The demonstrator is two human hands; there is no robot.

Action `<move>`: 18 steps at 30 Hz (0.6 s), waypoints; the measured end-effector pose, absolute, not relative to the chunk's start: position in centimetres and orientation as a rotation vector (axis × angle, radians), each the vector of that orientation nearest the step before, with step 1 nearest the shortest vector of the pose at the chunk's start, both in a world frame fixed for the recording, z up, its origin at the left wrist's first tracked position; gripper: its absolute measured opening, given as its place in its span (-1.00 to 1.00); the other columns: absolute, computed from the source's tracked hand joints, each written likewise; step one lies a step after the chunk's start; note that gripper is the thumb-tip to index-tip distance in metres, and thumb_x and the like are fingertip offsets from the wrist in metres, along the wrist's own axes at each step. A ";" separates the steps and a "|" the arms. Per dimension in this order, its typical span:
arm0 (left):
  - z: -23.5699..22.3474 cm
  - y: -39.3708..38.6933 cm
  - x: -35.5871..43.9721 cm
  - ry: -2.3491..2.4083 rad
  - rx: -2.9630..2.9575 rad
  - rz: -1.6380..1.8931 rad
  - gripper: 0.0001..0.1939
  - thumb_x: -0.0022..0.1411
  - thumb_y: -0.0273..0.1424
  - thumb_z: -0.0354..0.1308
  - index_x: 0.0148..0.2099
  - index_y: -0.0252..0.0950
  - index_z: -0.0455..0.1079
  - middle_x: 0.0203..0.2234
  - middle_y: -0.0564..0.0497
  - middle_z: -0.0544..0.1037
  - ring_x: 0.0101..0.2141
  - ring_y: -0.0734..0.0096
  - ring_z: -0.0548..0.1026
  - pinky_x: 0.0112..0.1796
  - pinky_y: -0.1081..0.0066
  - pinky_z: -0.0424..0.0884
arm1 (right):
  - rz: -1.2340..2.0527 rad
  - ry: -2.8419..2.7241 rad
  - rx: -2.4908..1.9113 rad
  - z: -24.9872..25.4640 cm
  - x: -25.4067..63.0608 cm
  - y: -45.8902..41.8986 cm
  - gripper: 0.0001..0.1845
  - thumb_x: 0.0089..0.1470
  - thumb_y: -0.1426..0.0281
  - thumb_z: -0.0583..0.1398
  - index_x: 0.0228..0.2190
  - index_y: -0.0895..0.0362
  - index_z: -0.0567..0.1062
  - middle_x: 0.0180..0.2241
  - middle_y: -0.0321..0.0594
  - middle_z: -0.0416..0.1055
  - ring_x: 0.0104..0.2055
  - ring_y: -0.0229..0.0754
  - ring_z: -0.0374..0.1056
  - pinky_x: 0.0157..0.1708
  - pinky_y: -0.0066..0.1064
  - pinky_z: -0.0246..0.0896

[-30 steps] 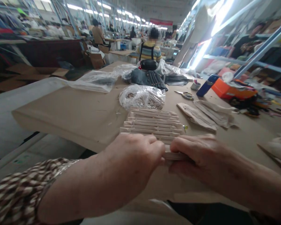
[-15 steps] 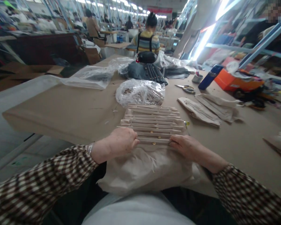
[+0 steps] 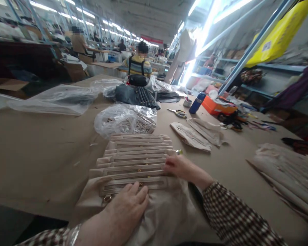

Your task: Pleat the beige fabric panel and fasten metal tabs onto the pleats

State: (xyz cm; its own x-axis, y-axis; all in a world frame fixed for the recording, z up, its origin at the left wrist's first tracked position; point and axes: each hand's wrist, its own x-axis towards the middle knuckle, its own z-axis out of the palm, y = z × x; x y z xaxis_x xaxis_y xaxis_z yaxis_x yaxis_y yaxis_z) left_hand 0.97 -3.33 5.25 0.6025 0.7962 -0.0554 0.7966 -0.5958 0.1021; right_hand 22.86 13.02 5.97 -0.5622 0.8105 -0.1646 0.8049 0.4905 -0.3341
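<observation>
Before me lies an overlapping row of beige fabric panels (image 3: 136,158), each with a zipper and a small gold-coloured slider. My left hand (image 3: 123,212) rests flat on the nearest panel (image 3: 159,201), fingers stretched out just below its zipper (image 3: 118,186). A metal ring (image 3: 107,198) shows at that zipper's left end. At the right edge of the row, my right hand (image 3: 185,169) has its fingers bent and closed on the end of a panel; the fingertips are partly hidden and slightly blurred.
Beyond the row sits a clear plastic bag (image 3: 125,120) of small metal-looking pieces. Scissors (image 3: 179,112), a blue phone-like object (image 3: 197,102) and an orange box (image 3: 217,104) lie right of it. More beige pieces (image 3: 192,136) and a fabric pile (image 3: 284,174) are on the right. A person (image 3: 140,65) sits ahead.
My view has turned to the right. My left hand has let go of the row's left edge and now lies flat on the nearest panel, which is spread out. My right hand sits farther up the row.
</observation>
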 end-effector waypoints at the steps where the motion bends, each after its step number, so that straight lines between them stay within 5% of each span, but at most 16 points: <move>1: 4.9 -3.4 0.8 1.354 2.716 -0.002 -0.57 0.23 -0.62 -0.02 0.09 -0.33 0.43 0.08 -0.14 0.46 0.04 0.07 0.40 0.03 0.14 0.35 | 0.523 -2.525 -1.625 6.2 24.0 15.5 -0.70 0.19 0.19 0.12 -0.38 0.11 0.55 -0.41 -0.27 0.51 -0.35 -0.25 0.37 -0.37 -0.49 0.15; 6: 4.0 -3.8 -0.1 1.392 2.745 0.107 -0.57 0.23 -0.60 0.02 0.12 -0.29 0.41 0.09 -0.11 0.45 0.07 0.11 0.38 0.07 0.17 0.32 | 0.287 -2.145 -2.064 5.7 31.5 26.8 -0.68 0.25 0.42 0.03 -0.10 0.27 0.50 -0.12 0.03 0.49 -0.07 -0.12 0.37 -0.11 -0.39 0.20; 11: 3.0 -3.5 0.0 1.388 2.701 0.037 -0.58 0.25 -0.55 0.03 0.14 -0.30 0.38 0.11 -0.15 0.41 0.08 0.09 0.35 0.09 0.13 0.30 | 0.220 -1.984 -2.347 2.1 34.9 29.5 -0.73 0.22 0.31 0.16 -0.12 0.21 0.47 -0.08 -0.09 0.44 -0.08 -0.12 0.37 -0.05 -0.16 0.27; 15: 2.5 -3.2 -0.1 1.315 2.690 0.022 -0.57 0.22 -0.56 0.03 0.14 -0.33 0.35 0.10 -0.15 0.40 0.11 0.08 0.30 0.15 0.09 0.22 | 0.165 -1.974 -2.398 1.7 34.9 28.7 -0.84 0.17 0.41 0.16 -0.25 0.19 0.52 -0.20 -0.08 0.49 -0.20 -0.16 0.39 -0.19 -0.33 0.27; 18: 4.1 -2.3 -0.4 1.258 2.613 0.094 -0.76 0.26 -0.54 0.02 -0.05 -0.33 0.42 -0.08 -0.09 0.48 -0.04 0.20 0.39 0.08 0.17 0.31 | 0.058 -2.030 -2.328 4.7 34.6 27.0 -0.80 0.17 0.48 0.11 -0.22 0.21 0.52 -0.18 0.01 0.50 -0.18 -0.12 0.39 -0.24 -0.38 0.21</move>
State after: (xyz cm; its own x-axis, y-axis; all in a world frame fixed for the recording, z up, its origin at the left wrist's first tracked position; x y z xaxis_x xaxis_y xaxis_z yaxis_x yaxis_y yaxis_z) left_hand -0.38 -2.30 4.07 0.6277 0.7771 -0.0457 0.7618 -0.6011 0.2415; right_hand 34.62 27.03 4.69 0.1364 0.9906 0.0057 0.9887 -0.1357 -0.0641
